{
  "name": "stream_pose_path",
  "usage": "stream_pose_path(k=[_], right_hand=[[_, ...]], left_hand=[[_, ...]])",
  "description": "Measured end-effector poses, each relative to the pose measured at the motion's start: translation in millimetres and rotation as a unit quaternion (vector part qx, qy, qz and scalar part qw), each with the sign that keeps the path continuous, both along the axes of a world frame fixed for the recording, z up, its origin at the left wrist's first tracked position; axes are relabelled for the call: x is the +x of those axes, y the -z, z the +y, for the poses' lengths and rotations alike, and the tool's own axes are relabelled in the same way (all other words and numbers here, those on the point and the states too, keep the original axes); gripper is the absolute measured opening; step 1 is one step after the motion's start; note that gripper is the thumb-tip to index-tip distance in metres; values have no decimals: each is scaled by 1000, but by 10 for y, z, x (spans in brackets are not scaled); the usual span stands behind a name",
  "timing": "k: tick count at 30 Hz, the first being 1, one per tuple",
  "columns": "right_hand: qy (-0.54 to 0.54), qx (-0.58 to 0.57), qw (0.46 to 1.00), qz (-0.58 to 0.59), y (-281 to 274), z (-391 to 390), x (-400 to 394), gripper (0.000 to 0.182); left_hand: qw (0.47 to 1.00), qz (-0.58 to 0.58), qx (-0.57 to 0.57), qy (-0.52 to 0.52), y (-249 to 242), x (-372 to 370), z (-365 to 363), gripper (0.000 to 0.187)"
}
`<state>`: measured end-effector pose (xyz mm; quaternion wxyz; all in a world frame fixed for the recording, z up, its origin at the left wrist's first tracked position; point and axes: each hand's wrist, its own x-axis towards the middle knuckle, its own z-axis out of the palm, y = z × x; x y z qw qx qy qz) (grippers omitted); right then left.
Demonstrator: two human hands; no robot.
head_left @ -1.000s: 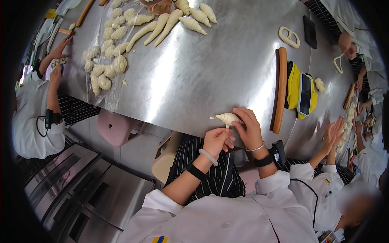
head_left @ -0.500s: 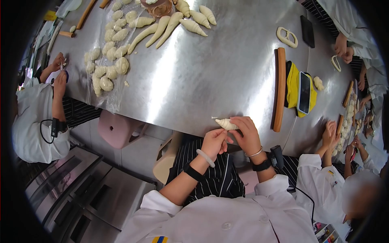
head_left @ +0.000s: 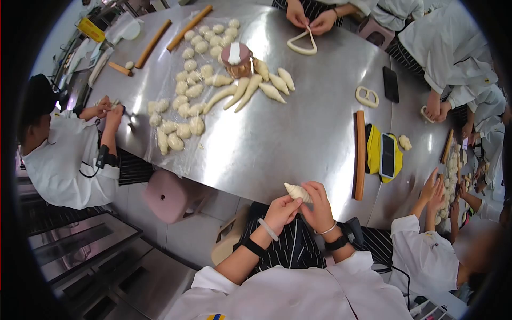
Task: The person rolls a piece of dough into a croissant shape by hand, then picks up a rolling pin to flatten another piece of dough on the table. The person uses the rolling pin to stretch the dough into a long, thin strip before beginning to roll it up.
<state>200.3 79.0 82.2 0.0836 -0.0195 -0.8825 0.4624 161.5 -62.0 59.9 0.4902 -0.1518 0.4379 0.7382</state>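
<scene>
A pale, spiral-ridged roll of dough (head_left: pixel 297 193) is held between my two hands at the near edge of the steel table. Its pointed end faces up and left. My left hand (head_left: pixel 282 212) pinches the lower side with thumb and fingertips. Curled over the other end, my right hand (head_left: pixel 318 205) covers part of the roll. Farther up the table lie similar ridged rolls (head_left: pixel 272 93) and long tapered dough strips (head_left: pixel 242 93). They sit around a jar with a pinkish lid (head_left: pixel 236 52).
Many dough balls (head_left: pixel 194 90) rest on plastic film at the left. To the right are a rolling pin (head_left: pixel 359 154), a phone (head_left: pixel 387 154) on a yellow pouch (head_left: pixel 372 146), a pretzel-shaped dough (head_left: pixel 367 96) and a black phone (head_left: pixel 391 84). Co-workers' hands (head_left: pixel 310 22) shape dough around the table.
My view has tilted up, showing more of the far table and a co-worker shaping a dough loop. The roll is still in both hands, its pointed tip now angled more upward.
</scene>
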Motion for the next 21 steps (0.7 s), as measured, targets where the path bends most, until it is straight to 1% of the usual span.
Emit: stream_pose_path(k=[1, 3, 4, 7, 9, 11, 12, 14, 15, 17, 18, 19, 21], right_hand=[[0, 3, 1000, 19, -42, -37, -44, 51], [-10, -7, 1000, -1, -58, -97, -158, 46], [3, 13, 1000, 27, -47, -136, -238, 42], [22, 0, 998, 54, -78, -214, -577, 42], [36, -1, 997, 75, 15, -247, -824, 40], [55, 1, 996, 76, 160, -236, -1087, 37], [51, -2, 996, 76, 262, -242, -1269, 37], [144, -140, 980, 1, 481, -288, -1690, 37], [143, -144, 979, -4, 525, -282, -1827, 37], [134, -138, 981, -10, 629, -277, -2051, 38], [122, -93, 988, -2, 691, -255, -2142, 37], [124, -94, 988, -9, 752, -233, -2201, 37], [85, -99, 991, 26, 853, -196, -2235, 35]], left_hand=[[1000, 19, 3, 0, -39, -43, -50, 21], [999, 42, -21, -12, -123, -161, -121, 22], [998, 60, -19, -9, -157, -232, -158, 23], [997, 76, -22, 12, -219, -498, -213, 25], [994, 99, -33, 25, -267, -753, -209, 25], [986, 153, -68, 25, -304, -1031, -162, 24], [986, 152, -71, 22, -307, -1185, -115, 24], [954, 263, -136, -39, -267, -1519, -37, 25], [955, 260, -141, -39, -172, -1625, -28, 25], [962, 217, -159, -37, 134, -1826, -31, 28], [969, 173, -173, -4, 197, -1943, -38, 30], [970, 167, -175, -1, 266, -2026, -20, 30], [975, 123, -183, -24, 371, -2111, 17, 32]])
